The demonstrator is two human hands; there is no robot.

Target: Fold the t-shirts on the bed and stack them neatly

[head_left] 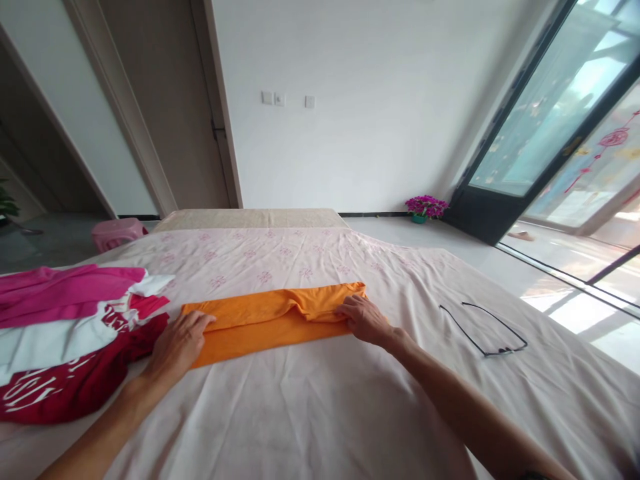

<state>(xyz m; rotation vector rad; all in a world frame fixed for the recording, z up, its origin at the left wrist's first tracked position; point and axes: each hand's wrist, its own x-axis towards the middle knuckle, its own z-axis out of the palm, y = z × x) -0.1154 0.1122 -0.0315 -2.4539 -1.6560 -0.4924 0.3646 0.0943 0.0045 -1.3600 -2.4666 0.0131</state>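
An orange garment lies folded into a long strip across the middle of a bed covered by a pale pink sheet. My left hand rests on its left end with the fingers curled over the folded edge. My right hand presses on its right end, fingers bent and pinching the cloth there. Both forearms reach in from the bottom of the view.
A heap of pink, white and dark red clothes lies at the left of the bed. A black wire hanger lies on the sheet to the right. Beyond are a pink stool, a pot of purple flowers and a glass sliding door.
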